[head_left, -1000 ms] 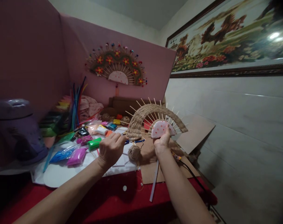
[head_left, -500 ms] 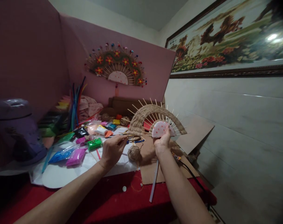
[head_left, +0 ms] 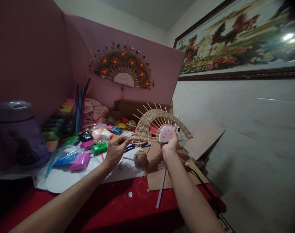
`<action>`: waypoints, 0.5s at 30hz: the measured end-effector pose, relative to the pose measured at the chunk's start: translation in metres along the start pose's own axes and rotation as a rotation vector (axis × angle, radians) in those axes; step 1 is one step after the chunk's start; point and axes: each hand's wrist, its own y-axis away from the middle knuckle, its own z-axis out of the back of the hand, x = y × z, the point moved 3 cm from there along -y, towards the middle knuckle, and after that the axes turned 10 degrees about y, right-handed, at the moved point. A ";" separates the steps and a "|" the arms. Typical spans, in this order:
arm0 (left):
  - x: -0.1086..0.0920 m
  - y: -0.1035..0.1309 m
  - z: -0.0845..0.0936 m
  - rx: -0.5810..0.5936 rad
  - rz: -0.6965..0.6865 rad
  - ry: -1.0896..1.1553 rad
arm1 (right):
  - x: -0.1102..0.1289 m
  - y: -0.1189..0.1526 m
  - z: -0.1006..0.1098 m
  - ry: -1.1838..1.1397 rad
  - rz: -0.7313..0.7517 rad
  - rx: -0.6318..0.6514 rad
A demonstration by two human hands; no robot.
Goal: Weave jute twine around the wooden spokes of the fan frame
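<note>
A half-round woven fan (head_left: 142, 127) of brown twine over thin wooden sticks is held up above the table. My right hand (head_left: 170, 145) grips it at the white, red-dotted half-disc (head_left: 165, 134), thumb over the front. At the fan's lower left end, my left hand (head_left: 115, 152) is closed in a pinch on a thin, pale strand or stick; which of the two I cannot tell. Just below the fan lies a ball of twine (head_left: 140, 158). Blue-handled scissors (head_left: 130, 148) rest close to my left fingertips.
Bags of coloured clay (head_left: 80, 161) cover the left of the red-clothed table (head_left: 108, 207), beside a purple flask (head_left: 18, 136). A cardboard sheet (head_left: 157, 181) bears a clear glue stick (head_left: 161, 189). A finished flowered fan (head_left: 123, 63) hangs on the pink panel behind.
My left hand has shifted a little left, and its fingers have straightened, uncovering the blue scissor handles. The woven fan has tilted slightly; my right hand keeps its grip.
</note>
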 end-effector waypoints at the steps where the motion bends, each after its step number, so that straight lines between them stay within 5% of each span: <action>1: 0.000 0.000 0.000 -0.002 0.006 -0.001 | 0.000 -0.001 0.000 0.007 -0.004 0.004; 15: 0.015 0.005 -0.006 0.000 0.137 0.169 | -0.003 0.003 -0.004 -0.039 -0.077 0.027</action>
